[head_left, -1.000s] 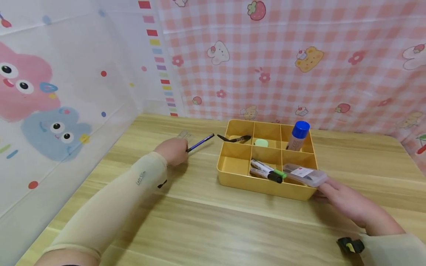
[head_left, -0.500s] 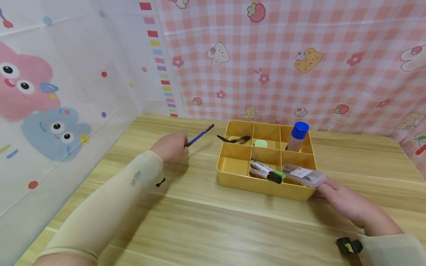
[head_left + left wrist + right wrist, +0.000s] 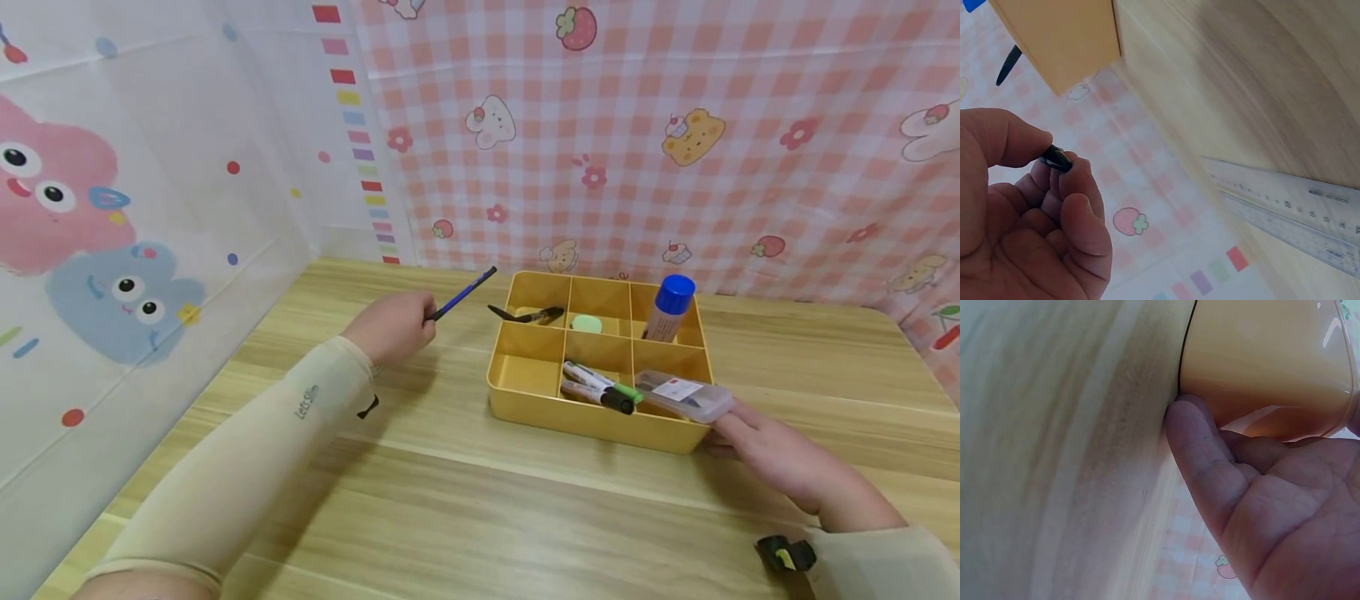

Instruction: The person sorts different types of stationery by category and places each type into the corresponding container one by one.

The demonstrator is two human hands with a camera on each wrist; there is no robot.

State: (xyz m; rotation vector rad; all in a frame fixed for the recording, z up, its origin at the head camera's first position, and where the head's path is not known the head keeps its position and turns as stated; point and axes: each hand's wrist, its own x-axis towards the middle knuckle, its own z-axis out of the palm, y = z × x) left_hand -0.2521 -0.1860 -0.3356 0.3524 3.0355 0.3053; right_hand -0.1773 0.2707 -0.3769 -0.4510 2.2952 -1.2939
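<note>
My left hand [image 3: 393, 327] pinches a slim blue pen [image 3: 467, 292] with black ends, between thumb and fingertips. The pen points up and to the right, above the table and left of a yellow six-compartment organizer [image 3: 600, 425]. In the left wrist view only the pen's black end [image 3: 1055, 159] shows. My right hand [image 3: 787, 458] holds the organizer at its front right corner. In the right wrist view a fingertip [image 3: 1188, 415] meets the organizer's base at the table, and the thumb's edge appears near its rim.
Inside the organizer are black pens [image 3: 534, 316], a pale green lump [image 3: 587, 323], a blue-capped glue stick [image 3: 670, 308] and markers [image 3: 591, 377]. A clear plastic case [image 3: 684, 396] juts over the right rim. A transparent ruler [image 3: 1285, 200] lies on the table.
My left hand has lifted the blue pen from near the ruler and carried it slightly right and up. My right hand and the organizer have stayed in place.
</note>
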